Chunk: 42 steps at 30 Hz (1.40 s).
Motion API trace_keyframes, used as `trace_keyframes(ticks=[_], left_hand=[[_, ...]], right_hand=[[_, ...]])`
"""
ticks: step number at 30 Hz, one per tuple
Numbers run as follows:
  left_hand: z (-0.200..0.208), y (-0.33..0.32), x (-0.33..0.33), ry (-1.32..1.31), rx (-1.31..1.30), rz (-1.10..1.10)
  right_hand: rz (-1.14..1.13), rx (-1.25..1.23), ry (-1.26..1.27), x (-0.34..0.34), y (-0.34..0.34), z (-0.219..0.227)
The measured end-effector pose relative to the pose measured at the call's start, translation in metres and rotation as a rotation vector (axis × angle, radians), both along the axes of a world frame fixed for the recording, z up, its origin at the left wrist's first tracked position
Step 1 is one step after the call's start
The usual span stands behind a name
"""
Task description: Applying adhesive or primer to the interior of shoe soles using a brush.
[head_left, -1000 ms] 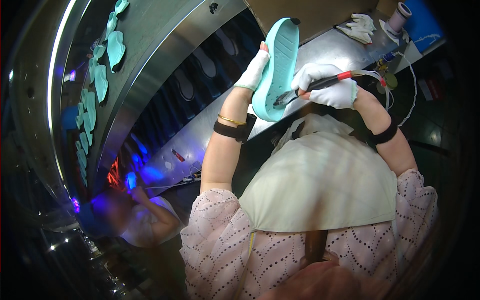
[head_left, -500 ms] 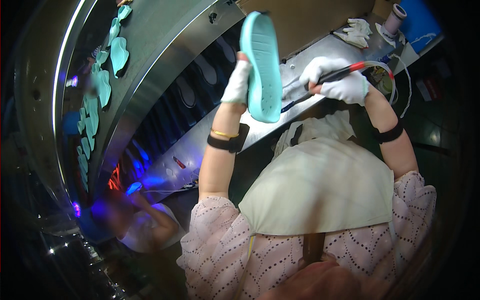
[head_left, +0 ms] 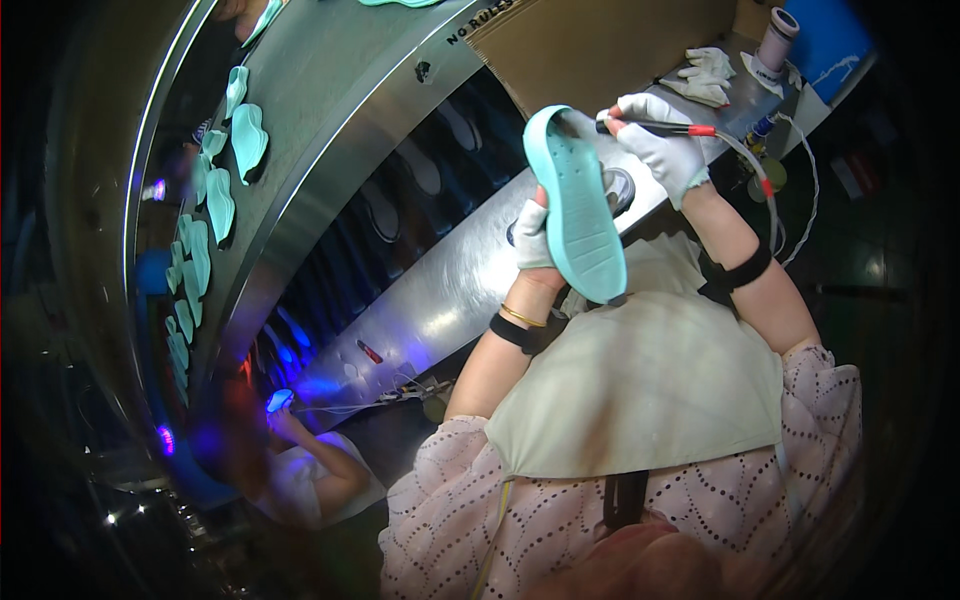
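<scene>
My left hand [head_left: 532,235], in a white glove with bare fingertips, grips a turquoise shoe sole [head_left: 582,225] by its left edge. The sole stands tilted above the metal bench, its raised rim, small holes and ridged inner face showing. My right hand [head_left: 662,142], gloved alike, pinches a slim black hose-fed brush [head_left: 650,127] with a red collar and a pale hose behind it. The brush's front end points at the sole's upper end; whether it touches cannot be made out. A round, pale-rimmed container [head_left: 621,187] is partly hidden behind the sole.
A conveyor belt [head_left: 300,80] carries several turquoise soles on the left. Dark insole-like shapes lie beneath its edge. On the metal bench [head_left: 430,312] is a small red tool [head_left: 369,351]. White gloves [head_left: 705,75] and a thread cone [head_left: 778,40] sit far right. A co-worker [head_left: 320,465] works lower left.
My left hand has brought the sole right and down, turning its holed end upward. The brush has swung from below my right hand to the sole's upper end. Soles on the belt have shifted.
</scene>
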<state>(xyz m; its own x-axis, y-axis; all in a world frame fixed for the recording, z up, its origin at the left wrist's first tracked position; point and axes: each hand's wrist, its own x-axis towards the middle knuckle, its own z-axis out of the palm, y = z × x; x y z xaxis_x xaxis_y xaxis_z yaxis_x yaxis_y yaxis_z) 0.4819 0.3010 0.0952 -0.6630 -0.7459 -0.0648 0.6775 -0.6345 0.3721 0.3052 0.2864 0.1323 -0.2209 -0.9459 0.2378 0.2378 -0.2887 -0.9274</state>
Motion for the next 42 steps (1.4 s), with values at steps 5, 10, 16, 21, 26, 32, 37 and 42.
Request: trace_keyframes(ticks=[5,10,16,21,26,32,37,42], left_hand=[[-0.009,-0.002,-0.007,-0.139,0.077,0.044],[0.001,0.000,-0.009,-0.132,0.118,0.183],[0.001,-0.012,-0.011,-0.125,0.098,0.296],[0.001,-0.015,-0.006,0.059,0.052,0.260],[0.005,-0.022,-0.001,-0.001,0.081,0.301],[0.003,-0.026,0.003,0.028,0.009,0.268],[0.016,-0.023,0.005,0.062,0.077,0.239],[0.026,0.003,-0.006,0.149,0.137,0.178]], right_hand=[[0.140,-0.093,0.257,0.022,0.010,0.013],[0.217,0.018,0.323,0.015,0.025,0.022],[0.264,-0.192,0.645,0.027,0.041,0.028],[0.304,-0.011,0.403,0.018,0.049,0.018],[0.390,-0.088,0.549,0.016,0.057,0.017],[0.360,0.052,0.346,0.019,0.064,0.011],[0.351,0.335,0.238,0.018,0.062,0.026],[0.242,0.165,0.090,-0.003,0.050,0.017]])
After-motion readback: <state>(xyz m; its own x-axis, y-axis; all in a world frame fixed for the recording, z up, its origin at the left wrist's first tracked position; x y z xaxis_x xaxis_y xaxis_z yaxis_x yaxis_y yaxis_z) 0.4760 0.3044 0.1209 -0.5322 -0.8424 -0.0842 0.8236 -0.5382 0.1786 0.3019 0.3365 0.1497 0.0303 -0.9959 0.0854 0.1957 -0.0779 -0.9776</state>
